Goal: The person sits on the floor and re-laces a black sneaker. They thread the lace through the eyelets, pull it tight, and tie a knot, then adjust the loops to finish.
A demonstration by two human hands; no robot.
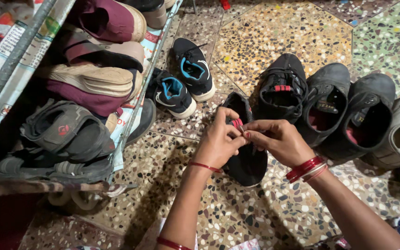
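Over the speckled floor [274, 41] I've got both hands on a black sneaker [248, 162]: left hand [218, 141] & right hand [281, 141] pinch its lace w/ fingertips closed, just beside the other black sneaker [283, 88], shoe rack [5, 60] at left.

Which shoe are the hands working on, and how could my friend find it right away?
Start at the row of dark shoes on the speckled stone floor, to the right of the shoe rack. The one you want is the black shoe at the row's left end, lying closest to the person. Unlike its neighbours, both the left hand and the right hand pinch its lace above it.
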